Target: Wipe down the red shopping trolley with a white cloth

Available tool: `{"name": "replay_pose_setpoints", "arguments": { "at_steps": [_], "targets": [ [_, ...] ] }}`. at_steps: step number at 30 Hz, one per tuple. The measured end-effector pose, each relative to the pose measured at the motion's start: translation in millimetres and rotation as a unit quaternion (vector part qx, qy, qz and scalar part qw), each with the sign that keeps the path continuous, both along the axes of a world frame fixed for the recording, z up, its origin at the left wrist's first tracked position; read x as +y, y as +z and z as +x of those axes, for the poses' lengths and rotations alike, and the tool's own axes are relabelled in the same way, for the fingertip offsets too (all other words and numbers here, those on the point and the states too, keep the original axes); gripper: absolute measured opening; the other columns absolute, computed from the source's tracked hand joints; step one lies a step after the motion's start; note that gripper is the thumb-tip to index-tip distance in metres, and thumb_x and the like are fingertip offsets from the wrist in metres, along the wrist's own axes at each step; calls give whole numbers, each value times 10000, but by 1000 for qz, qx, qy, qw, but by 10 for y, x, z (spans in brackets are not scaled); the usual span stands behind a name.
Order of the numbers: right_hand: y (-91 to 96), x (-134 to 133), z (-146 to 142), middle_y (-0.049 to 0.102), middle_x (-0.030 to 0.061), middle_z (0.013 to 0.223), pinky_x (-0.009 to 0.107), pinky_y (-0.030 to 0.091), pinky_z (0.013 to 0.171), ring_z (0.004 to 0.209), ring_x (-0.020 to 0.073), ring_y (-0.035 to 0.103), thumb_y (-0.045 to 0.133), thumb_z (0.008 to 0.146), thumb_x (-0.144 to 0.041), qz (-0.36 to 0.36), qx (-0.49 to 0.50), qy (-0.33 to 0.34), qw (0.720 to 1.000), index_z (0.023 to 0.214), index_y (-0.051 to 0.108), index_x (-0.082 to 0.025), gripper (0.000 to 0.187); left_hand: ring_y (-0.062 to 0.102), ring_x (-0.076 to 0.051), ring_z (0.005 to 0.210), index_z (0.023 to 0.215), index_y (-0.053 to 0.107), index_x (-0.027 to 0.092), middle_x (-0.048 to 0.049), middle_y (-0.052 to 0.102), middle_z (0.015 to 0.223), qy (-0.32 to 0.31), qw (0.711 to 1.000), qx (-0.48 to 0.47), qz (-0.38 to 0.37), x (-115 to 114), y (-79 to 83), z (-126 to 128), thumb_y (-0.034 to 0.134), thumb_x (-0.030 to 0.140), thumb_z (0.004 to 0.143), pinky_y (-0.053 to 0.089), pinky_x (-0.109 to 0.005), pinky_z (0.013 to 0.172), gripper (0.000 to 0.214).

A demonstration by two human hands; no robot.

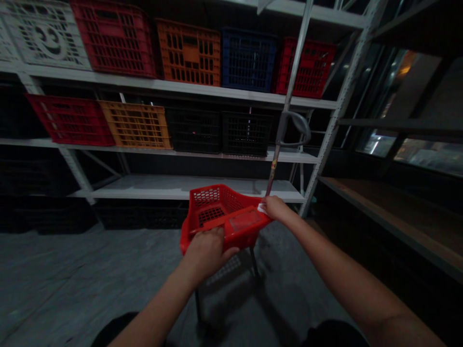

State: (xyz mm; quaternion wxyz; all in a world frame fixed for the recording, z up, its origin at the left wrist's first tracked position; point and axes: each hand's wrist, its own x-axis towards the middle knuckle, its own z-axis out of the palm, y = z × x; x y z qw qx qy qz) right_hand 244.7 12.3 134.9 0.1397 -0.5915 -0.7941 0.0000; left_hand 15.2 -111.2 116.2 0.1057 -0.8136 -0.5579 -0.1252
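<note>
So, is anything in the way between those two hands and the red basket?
Nothing visible is: the left hand and right hand are both on the red plastic basket, gripping its rim. A slim pole rises just beyond the right hand, but not between them.

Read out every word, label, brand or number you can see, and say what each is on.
No words or numbers can be read.
Panel on the red plastic basket: too blurred to read.
White tag at the basket's corner: too small to read.
Mark on the metal pole: too small to read.
White crate on the top shelf: round moulded emblem, no readable letters.
</note>
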Motion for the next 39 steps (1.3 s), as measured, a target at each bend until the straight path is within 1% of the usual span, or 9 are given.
{"name": "replay_pose_setpoints", "arguments": {
  "at_steps": [2, 5, 11, 15, 20, 24, 29, 35, 39],
  "targets": [
    [21, 85, -185, 666, 151, 780, 257, 367, 599, 709, 216, 600, 533, 742, -194, -29, -5, 2, 1000, 755, 675, -115, 164, 603, -268, 712, 950, 547, 84, -156, 627, 808, 52, 999, 12, 3, 42, -47, 126, 271, 570, 794, 443, -365, 612, 581],
    [40, 174, -343, 658, 121, 674, 248, 351, 548, 600, 189, 581, 557, 710, -152, -75, -5, 14, 997, 670, 672, -107, 129, 608, -275, 640, 932, 537, 74, -150, 611, 678, 95, 995, 26, 23, 101, -96, 171, 209, 560, 814, 429, -345, 549, 598],
    [176, 1, -85, 621, 13, 622, 194, 309, 483, 536, 110, 514, 533, 748, -214, -129, 15, 84, 988, 711, 651, -153, 138, 614, -278, 634, 848, 553, 108, -146, 615, 651, 100, 995, 28, 3, 117, -113, 11, 226, 618, 781, 440, -348, 549, 609],
    [157, -55, -36, 607, 2, 610, 189, 303, 483, 528, 100, 499, 536, 742, -209, -128, 43, 99, 986, 692, 632, -149, 123, 610, -275, 618, 833, 551, 115, -139, 616, 647, 76, 996, 32, 24, 104, -127, -29, 243, 606, 784, 439, -344, 534, 581],
    [-10, -69, -238, 638, 51, 753, 211, 336, 574, 646, 129, 541, 459, 804, -209, -68, 68, 60, 994, 759, 616, -144, 176, 606, -285, 612, 826, 557, 121, -135, 618, 640, 67, 997, 35, 24, 118, -116, -41, 230, 596, 791, 436, -351, 517, 577],
    [-135, -390, -261, 625, 52, 779, 242, 361, 644, 719, 157, 548, 433, 834, -248, 46, 96, 36, 994, 841, 605, -174, 187, 608, -281, 640, 841, 561, 124, -139, 626, 674, 72, 997, 36, 18, 130, -115, -100, 252, 595, 788, 438, -359, 558, 565],
    [-398, -762, -59, 581, 45, 827, 258, 407, 675, 760, 163, 529, 452, 813, -205, 164, 165, 91, 968, 943, 617, -220, 211, 611, -267, 684, 868, 556, 121, -143, 632, 707, 71, 997, 40, -16, 165, -93, -199, 242, 606, 785, 440, -349, 597, 584],
    [-523, -667, 367, 549, 71, 694, 305, 420, 661, 714, 199, 500, 417, 810, -188, 232, 171, -45, 956, 970, 622, -149, 264, 612, -287, 716, 901, 545, 120, -155, 637, 732, 67, 996, 51, -30, 251, -75, -208, 208, 623, 782, 445, -378, 615, 617],
    [-684, -783, 99, 596, 86, 871, 364, 406, 784, 858, 212, 503, 402, 815, -155, 291, 241, -31, 925, 980, 584, -171, 247, 610, -289, 715, 895, 547, 122, -157, 633, 723, 72, 995, 49, -39, 293, -77, -158, 200, 629, 779, 442, -386, 613, 626]
  ]
}}
